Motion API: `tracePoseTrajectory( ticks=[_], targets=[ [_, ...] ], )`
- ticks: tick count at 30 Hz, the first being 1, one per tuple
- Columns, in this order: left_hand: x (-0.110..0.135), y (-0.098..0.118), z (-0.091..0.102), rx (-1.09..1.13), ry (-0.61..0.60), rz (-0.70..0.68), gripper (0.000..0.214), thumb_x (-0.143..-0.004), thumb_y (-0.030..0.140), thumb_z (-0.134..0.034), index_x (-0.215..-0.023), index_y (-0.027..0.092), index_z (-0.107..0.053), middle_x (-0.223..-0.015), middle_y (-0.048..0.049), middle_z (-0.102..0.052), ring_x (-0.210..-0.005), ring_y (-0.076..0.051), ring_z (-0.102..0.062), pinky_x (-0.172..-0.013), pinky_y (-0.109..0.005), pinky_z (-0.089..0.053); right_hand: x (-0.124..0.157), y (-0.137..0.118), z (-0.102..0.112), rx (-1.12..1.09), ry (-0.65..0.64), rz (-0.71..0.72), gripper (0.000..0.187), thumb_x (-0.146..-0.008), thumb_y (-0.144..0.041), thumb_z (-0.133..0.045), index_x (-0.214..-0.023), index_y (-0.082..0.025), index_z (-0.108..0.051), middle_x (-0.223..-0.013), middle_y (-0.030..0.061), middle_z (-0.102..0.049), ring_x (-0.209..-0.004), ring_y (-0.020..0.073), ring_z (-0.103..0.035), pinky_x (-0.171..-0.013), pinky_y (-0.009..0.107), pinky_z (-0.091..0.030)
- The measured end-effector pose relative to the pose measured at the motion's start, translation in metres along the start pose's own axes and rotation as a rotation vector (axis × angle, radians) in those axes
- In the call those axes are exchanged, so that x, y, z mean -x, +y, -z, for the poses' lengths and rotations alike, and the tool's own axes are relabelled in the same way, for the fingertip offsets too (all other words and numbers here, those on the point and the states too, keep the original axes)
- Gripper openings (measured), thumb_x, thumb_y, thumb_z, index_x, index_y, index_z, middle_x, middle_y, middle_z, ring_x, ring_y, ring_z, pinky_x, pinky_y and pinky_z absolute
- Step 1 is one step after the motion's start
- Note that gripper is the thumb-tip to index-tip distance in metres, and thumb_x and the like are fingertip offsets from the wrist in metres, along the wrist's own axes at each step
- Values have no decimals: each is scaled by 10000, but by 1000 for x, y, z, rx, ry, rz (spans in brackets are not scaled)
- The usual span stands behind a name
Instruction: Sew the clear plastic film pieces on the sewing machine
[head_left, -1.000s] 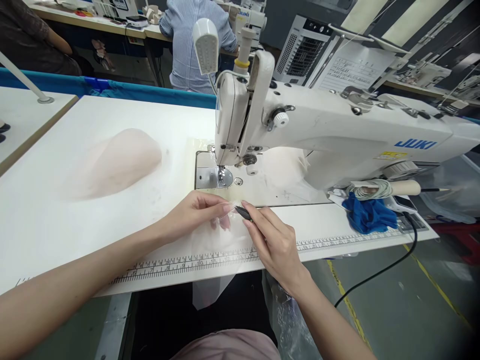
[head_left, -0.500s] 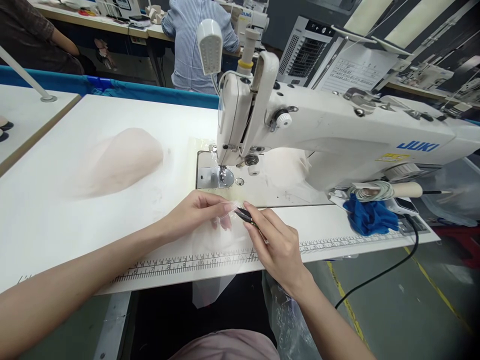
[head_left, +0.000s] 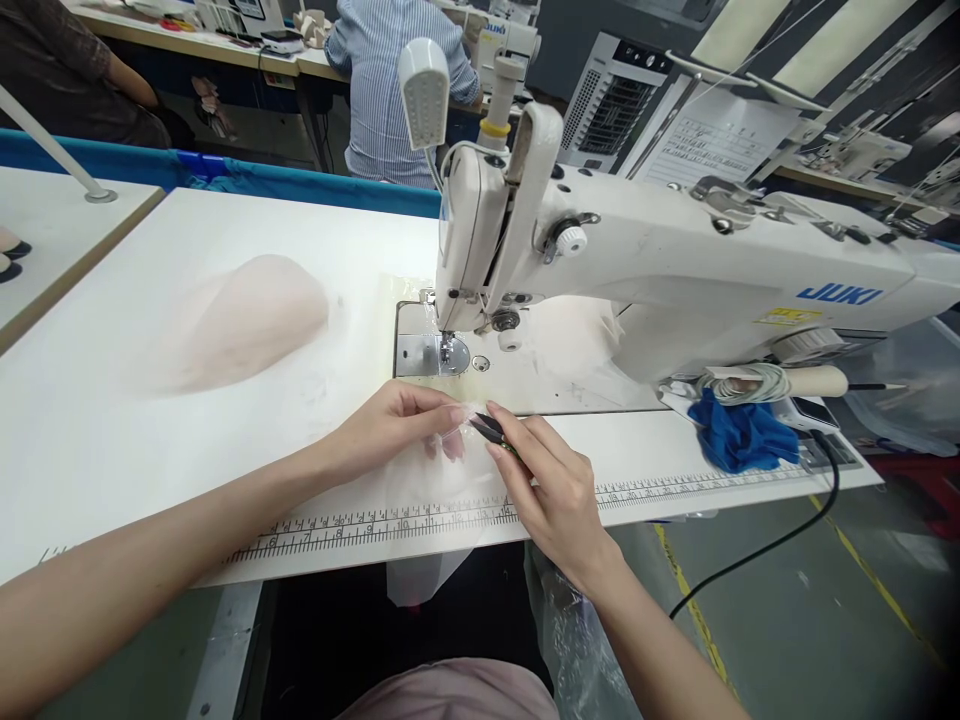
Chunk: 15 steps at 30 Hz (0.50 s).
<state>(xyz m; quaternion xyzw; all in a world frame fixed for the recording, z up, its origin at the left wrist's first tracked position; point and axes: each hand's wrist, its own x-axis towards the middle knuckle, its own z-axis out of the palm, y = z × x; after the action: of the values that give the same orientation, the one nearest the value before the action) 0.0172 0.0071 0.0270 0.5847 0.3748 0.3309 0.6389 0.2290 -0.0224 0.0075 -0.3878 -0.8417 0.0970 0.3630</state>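
My left hand (head_left: 412, 420) pinches the edge of a sheer white fabric piece (head_left: 424, 578), which drapes over the table's front edge. Close against it, my right hand (head_left: 546, 470) is closed around small black thread snips (head_left: 489, 430). Their blade tips meet the fabric at my left fingertips; whether the blades are apart is too small to tell. Just beyond both hands stands a white sewing machine (head_left: 675, 240), its presser foot (head_left: 447, 350) over the metal needle plate (head_left: 416, 352). Some pale sheer fabric (head_left: 574, 330) lies under the machine arm.
A sheer beige fabric piece (head_left: 262, 315) lies flat on the white table at left. At right are a blue cloth (head_left: 739, 432) and a cord coil (head_left: 757, 382). A printed ruler (head_left: 405, 522) runs along the front edge. A person in a striped shirt (head_left: 397, 90) sits beyond.
Both hands keep almost the same place, snips tips at the fabric edge. The view has shifted very slightly; little else differs.
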Motion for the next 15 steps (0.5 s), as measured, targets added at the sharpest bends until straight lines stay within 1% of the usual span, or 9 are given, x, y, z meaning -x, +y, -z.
tracePoseTrajectory(
  ticks=[2,4,8,10,15],
  targets=[
    [0,0,0,-5,-4,-7,289,-911,379,-608,-747,182,-742,-733,-16,-705,-683,-102,-605,-662,-210,-482,0,0,-1,-39,0,-25,408,-972,-153,-481,-1376,-211,-486,-937,66,-609,-753,132,-584,-605,249,-468],
    [0,0,-1,-1,-5,-6,292,-909,381,-611,-742,178,-741,-728,-17,-703,-680,-103,-606,-658,-211,-484,0,0,-1,-22,-5,-23,405,-974,-155,-479,-1376,-204,-487,-933,67,-607,-751,131,-578,-595,247,-460],
    [0,1,-1,17,0,-3,301,-907,387,-615,-731,177,-741,-720,-13,-701,-665,-92,-597,-642,-197,-483,0,1,-1,88,-9,39,403,-969,-149,-488,-1372,-148,-487,-849,53,-577,-679,119,-530,-540,240,-419],
    [0,1,0,21,1,-2,302,-905,390,-617,-730,177,-741,-717,-10,-702,-665,-88,-598,-640,-189,-482,0,1,-2,120,-3,63,395,-967,-141,-488,-1362,-128,-493,-839,51,-575,-670,116,-522,-529,237,-411],
    [0,0,0,6,6,-4,301,-908,383,-616,-731,174,-741,-724,-9,-707,-674,-84,-603,-651,-183,-482,0,1,-2,95,20,82,402,-961,-110,-485,-1361,-142,-496,-844,50,-590,-677,114,-537,-537,232,-410]
  ],
)
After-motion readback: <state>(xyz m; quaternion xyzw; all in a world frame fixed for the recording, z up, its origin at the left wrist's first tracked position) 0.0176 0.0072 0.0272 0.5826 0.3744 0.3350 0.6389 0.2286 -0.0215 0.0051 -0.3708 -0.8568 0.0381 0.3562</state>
